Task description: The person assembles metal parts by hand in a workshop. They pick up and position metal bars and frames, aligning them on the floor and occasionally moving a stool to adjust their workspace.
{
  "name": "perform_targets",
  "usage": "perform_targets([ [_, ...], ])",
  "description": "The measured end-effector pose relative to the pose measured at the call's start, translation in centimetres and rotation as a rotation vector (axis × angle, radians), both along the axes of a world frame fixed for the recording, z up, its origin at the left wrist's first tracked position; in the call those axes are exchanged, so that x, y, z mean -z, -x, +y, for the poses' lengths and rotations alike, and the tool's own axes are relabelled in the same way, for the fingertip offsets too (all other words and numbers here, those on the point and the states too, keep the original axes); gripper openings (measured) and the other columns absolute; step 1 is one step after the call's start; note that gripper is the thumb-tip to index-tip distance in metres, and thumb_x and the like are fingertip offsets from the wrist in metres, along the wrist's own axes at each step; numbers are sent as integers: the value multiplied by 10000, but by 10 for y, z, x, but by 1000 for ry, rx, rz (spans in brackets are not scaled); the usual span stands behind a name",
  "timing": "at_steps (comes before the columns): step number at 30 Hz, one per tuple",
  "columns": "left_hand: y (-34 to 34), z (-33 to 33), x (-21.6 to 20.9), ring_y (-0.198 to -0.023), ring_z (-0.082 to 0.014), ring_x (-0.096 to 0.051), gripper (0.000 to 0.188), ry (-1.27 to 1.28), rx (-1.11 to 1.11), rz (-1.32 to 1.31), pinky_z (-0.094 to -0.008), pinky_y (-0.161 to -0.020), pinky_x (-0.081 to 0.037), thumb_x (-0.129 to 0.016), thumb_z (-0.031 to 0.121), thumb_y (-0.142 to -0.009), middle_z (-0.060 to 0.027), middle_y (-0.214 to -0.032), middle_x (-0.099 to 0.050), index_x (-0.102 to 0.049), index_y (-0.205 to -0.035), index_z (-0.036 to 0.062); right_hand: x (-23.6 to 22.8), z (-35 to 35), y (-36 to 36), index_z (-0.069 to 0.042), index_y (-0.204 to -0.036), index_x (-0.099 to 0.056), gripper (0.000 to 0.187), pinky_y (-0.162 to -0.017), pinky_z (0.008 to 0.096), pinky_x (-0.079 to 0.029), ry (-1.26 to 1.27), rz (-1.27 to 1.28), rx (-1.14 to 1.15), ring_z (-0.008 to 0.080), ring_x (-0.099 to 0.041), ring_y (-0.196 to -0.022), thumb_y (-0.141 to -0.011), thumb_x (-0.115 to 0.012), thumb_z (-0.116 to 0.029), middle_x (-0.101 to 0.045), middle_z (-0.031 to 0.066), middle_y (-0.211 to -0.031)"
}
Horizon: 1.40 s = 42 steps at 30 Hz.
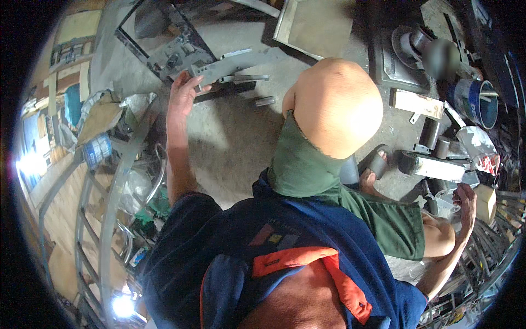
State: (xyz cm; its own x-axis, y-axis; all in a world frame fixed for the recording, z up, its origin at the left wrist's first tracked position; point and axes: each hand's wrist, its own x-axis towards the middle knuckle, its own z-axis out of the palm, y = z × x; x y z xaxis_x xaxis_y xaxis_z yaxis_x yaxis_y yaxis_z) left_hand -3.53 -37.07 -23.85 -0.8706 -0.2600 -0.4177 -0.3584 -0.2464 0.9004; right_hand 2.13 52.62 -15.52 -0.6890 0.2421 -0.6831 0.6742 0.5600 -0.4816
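My left hand [185, 92] is stretched out at the far left, beside the holed end of a flat grey metal bar [235, 62]. Its thumb and fingers close around a small pale metal piece [199, 86], too small to name more exactly. Under the bar lie a narrower metal strip [244, 78] and a short metal tube [264, 101] on the floor. Off to the right, my right hand [466, 200] is curled low among loose metal parts [438, 203], next to a cream-coloured block [485, 203]. What its fingers hold, if anything, is hidden.
A dark metal frame [164, 55] lies at the far left, and a shallow metal tray [315, 27] at the far middle. Right of my knee are a blue bucket [474, 104], a white-topped block [433, 166] and a dark plate [402, 66]. Metal rails [112, 203] run along the left.
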Motion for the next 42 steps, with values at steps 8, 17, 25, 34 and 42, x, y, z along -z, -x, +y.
perform_targets([
  [8, -23, -6, 16, -1030, -295, -699, 147, 23, -44, -61, -493, -886, -592, -664, 51, -914, -133, -1115, -686, -602, -1046, 39, 12, 23, -11, -23, -1193, -649, 384, -670, 299, -481, 32, -3, 22, 144, -606, -743, -936, -655, -309, -670, 59, -906],
  [17, -41, 0, 33, -1116, -259, -631, 223, 87, -129, 4, -516, -939, -540, -597, 56, -922, -120, -1216, -648, -584, -1144, 41, 2, 10, -5, -10, -1124, -647, 346, -646, 279, -494, 45, 20, -11, 128, -607, -722, -936, -651, -300, -657, 50, -867],
  [25, -85, 35, -6, -1025, -233, -644, 286, 106, -377, 68, -438, -838, -563, -619, 55, -865, -113, -1105, -658, -601, -1144, -8, 1, 7, -9, 11, -1064, -654, 340, -602, 291, -518, 37, 63, 52, 144, -634, -663, -919, -683, -295, -661, 79, -820],
  [34, -62, 83, -40, -925, -221, -681, 265, 39, -477, 224, -432, -762, -604, -693, 96, -821, -106, -1051, -667, -622, -1061, 7, 0, -2, 17, 35, -1060, -645, 284, -568, 306, -528, 13, 71, 23, 168, -648, -641, -895, -628, -196, -672, 99, -813],
  [42, 81, 146, -111, -876, -153, -652, 146, 273, -162, 413, -346, -730, -604, -685, 17, -882, -66, -992, -672, -609, -1006, 29, -7, -13, 28, 52, -1005, -659, 256, -557, 313, -534, -7, 123, 14, 178, -667, -630, -909, -644, -186, -692, 122, -787],
])
